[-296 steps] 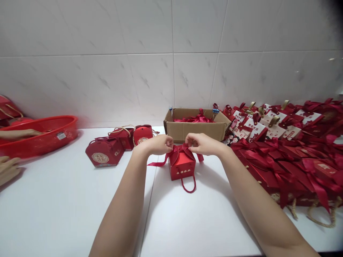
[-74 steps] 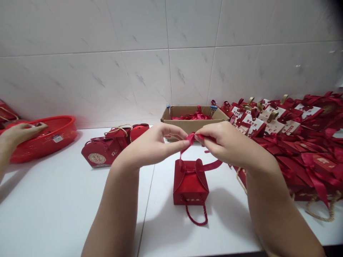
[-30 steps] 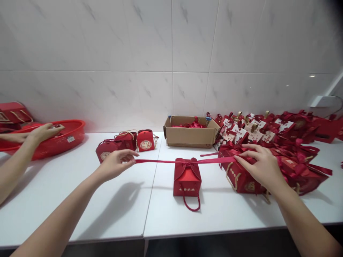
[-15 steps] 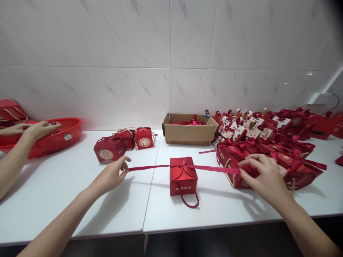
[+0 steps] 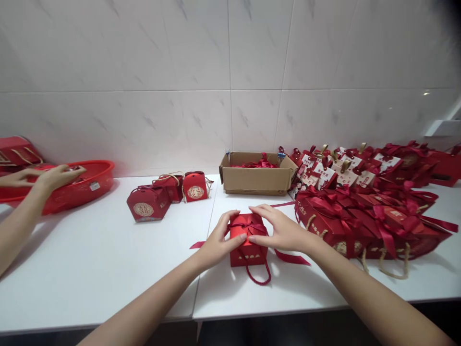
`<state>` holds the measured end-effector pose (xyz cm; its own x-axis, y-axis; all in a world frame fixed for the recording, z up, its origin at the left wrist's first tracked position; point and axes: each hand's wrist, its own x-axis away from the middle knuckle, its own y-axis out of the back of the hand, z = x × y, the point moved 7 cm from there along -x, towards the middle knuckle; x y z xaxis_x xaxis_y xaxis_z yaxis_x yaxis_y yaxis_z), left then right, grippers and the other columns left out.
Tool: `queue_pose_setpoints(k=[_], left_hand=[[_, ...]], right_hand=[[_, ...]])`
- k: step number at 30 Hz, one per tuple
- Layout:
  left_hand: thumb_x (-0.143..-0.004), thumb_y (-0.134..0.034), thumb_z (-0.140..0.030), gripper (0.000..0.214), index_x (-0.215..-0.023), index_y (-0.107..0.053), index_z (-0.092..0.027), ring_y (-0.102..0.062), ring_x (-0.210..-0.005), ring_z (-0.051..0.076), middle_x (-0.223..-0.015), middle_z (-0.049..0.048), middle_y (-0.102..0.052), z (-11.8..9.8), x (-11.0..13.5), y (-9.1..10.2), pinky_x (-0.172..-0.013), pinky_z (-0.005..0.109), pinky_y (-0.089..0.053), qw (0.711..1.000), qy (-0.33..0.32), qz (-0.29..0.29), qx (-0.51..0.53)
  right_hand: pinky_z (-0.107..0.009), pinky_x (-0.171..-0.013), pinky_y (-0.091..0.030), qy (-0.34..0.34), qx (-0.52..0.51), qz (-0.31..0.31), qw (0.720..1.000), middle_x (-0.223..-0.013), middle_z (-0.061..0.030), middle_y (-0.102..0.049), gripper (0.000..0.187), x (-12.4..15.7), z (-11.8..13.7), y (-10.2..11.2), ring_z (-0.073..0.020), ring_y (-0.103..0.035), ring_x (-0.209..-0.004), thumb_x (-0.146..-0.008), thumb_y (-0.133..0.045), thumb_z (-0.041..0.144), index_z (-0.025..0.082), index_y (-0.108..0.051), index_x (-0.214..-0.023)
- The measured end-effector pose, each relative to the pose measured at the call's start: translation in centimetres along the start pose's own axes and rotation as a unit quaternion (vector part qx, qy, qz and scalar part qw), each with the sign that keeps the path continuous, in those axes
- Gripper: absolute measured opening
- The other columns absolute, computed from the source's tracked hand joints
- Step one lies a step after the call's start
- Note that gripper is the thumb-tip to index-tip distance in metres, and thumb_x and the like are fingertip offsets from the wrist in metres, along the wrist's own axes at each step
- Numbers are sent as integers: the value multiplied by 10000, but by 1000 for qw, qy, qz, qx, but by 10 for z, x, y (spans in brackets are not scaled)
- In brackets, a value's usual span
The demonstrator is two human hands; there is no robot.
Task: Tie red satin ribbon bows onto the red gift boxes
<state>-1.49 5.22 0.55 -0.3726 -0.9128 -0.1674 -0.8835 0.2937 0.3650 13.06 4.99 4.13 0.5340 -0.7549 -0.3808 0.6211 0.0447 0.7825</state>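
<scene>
A small red gift box (image 5: 248, 260) stands upright on the white table, its lid crossed by a dark red ribbon (image 5: 293, 258) with a knot in the middle. Around the box's left side my left hand (image 5: 220, 239) is closed, thumb on the front of the lid and fingers at the back. My right hand (image 5: 283, 230) grips the right side the same way, the two thumbs almost meeting. The ribbon's loose ends lie on the table to either side. A twisted cord handle (image 5: 260, 282) hangs off the box's front.
Behind the box is a cardboard carton (image 5: 257, 180) of red ribbon. Finished-looking red gift boxes (image 5: 360, 226) with bows crowd the right. Several decorated boxes (image 5: 149, 204) stand left of centre. Another person's hands (image 5: 54, 179) are over a red basin (image 5: 86, 190) at far left.
Both hands have let go of the stretched ribbon ends and come inward onto the box. The ribbon has dropped to the table at both sides.
</scene>
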Motion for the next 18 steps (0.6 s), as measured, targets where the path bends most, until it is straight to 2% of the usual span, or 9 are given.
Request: queue_pose_setpoints(k=[3,7,12,15,18], left_hand=[[-806,-573,-430,540,-1278,-370,-265,-407,-1258,274,-1372,99,-398,11,-2,-1,-1042,413,-366,1000,2,1,27],[-799,-584,-432,582,-1289,-322,-258,-424,-1242,272,-1367,105,-390,13,-12,-1,-1033,398,-382,999,13,6,42],[-790,-591,-441,635,-1307,-263,-274,-344,-1299,272,-1404,119,-319,12,-23,2,-1043,404,-363,999,27,16,34],[-808,-545,-479,573,-1278,-293,-269,-262,-1333,265,-1402,120,-312,20,-31,15,-1035,404,-337,998,34,-38,27],[-834,-475,-507,370,-1071,-423,-228,-441,-1150,227,-1157,83,-486,34,-37,29,-933,361,-384,991,71,-103,44]], right_hand=[[-400,-947,-430,11,-14,-7,1000,-1256,-133,-528,615,-3,-7,-2,-274,-511,-1147,-742,-638,433,204,-484,-1291],[-407,-946,-417,14,-30,-30,999,-1201,-113,-555,565,-11,-16,-4,-256,-528,-1099,-720,-667,357,215,-508,-1243],[-408,-960,-400,4,-85,-47,995,-1222,-99,-536,528,-13,-31,-10,-252,-499,-1132,-734,-664,453,242,-518,-1196],[-374,-939,-405,-43,-110,-92,989,-1200,-107,-526,469,-10,-48,-4,-230,-498,-1114,-799,-586,478,209,-495,-1172],[-316,-768,-447,-118,-132,-144,974,-948,-78,-572,341,-4,-68,7,-190,-550,-883,-851,-484,505,177,-513,-937]])
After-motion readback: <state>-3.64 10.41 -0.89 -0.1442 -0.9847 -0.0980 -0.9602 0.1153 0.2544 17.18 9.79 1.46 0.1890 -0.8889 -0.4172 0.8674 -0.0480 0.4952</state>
